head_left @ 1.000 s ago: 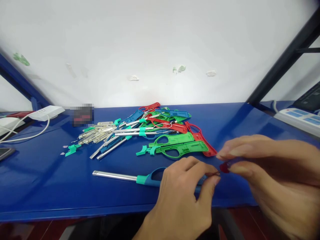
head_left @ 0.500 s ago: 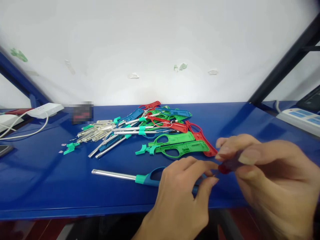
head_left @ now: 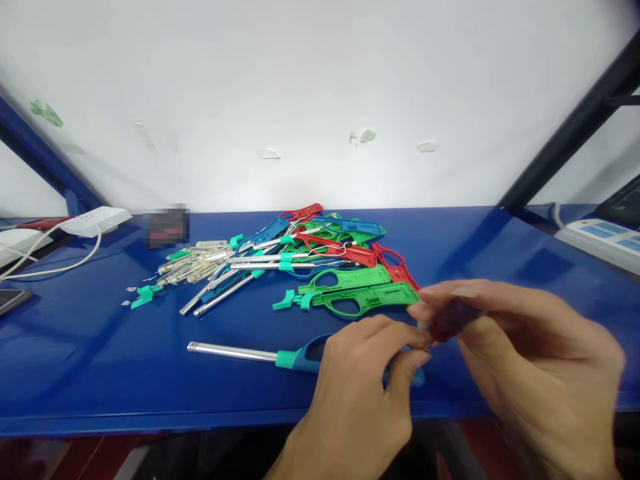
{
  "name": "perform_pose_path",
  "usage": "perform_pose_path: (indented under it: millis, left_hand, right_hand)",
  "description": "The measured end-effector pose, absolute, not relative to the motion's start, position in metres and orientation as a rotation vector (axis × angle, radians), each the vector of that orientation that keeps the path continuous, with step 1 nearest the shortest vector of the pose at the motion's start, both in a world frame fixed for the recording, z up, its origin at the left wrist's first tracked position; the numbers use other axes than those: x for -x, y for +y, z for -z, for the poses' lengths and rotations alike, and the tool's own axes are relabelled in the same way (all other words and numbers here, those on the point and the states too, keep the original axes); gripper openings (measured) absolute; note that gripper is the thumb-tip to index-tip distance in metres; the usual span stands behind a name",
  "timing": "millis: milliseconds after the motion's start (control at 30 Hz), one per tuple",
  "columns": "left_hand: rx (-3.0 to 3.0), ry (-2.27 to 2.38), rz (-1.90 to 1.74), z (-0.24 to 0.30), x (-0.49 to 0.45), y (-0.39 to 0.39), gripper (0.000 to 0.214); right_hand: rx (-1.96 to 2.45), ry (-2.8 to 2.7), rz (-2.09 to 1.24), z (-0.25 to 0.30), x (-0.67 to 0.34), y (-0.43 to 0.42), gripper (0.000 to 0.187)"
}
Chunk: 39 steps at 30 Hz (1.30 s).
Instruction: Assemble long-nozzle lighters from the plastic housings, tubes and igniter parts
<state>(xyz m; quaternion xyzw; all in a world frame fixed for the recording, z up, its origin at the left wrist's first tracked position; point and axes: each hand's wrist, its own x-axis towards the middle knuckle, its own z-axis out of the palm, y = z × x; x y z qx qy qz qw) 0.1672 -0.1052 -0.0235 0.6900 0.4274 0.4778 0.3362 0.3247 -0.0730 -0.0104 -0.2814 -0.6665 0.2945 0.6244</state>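
A blue utility lighter point(head_left: 307, 358) with a long metal tube lies across the front of the table, its tube pointing left. My left hand point(head_left: 367, 380) covers most of its handle, thumb and index finger pinched together above the grip end; what they pinch is too small to make out. In my right hand point(head_left: 530, 360) is a small screwdriver point(head_left: 453, 320) with a dark red handle, gripped between thumb and fingers. Its thin shaft reaches down to the left fingertips, and its tip is hidden.
Behind lie green handle halves point(head_left: 365, 299), red handle halves point(head_left: 395, 265) and metal lighter tubes point(head_left: 225, 293) in a pile. Clear lighter inserts point(head_left: 195, 263) are heaped left of it. A white power strip point(head_left: 600, 237) stands at right; a phone point(head_left: 14, 300) and white cable point(head_left: 95, 247) are at left.
My right hand has moved slightly left with the screwdriver, whose handle shows more clearly. The left hand has stayed nearly in place. The lighter's grip end now shows below the fingers.
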Motion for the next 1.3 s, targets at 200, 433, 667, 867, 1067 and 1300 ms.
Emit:
perform_pose_path:
  millis: [200, 433, 667, 867, 1067, 1300]
  left_hand:
    - [-1.82, 1.148, -1.197, 0.022, -0.167, -0.106, 0.019]
    - [-1.814, 1.145, -1.187, 0.02, -0.166, -0.106, 0.018]
    - [-1.798, 1.142, -1.168, 0.021, -0.166, -0.107, 0.019]
    - [-1.799, 1.17, -1.151, 0.017, -0.166, -0.108, 0.02]
    - [-1.816, 1.175, -1.15, 0.02, -0.167, -0.108, 0.022]
    - [-1.834, 1.157, -1.142, 0.022, -0.166, -0.107, 0.027]
  right_hand:
    - [0.507, -1.531, -0.639, 0.002, -0.32, -0.071, 0.039]
    - [0.569, -1.515, -0.705, 0.012, -0.328, -0.073, 0.028]
    - [0.584, -1.441, -0.676, 0.01, -0.326, -0.074, 0.034]
    - [0.545, -1.578, -0.51, -0.001, -0.323, -0.076, 0.039]
    - [0.77, -1.463, -0.573, 0.006, -0.325, -0.084, 0.024]
    - [0.651, -1.492, -0.36, 0.0, -0.321, -0.077, 0.033]
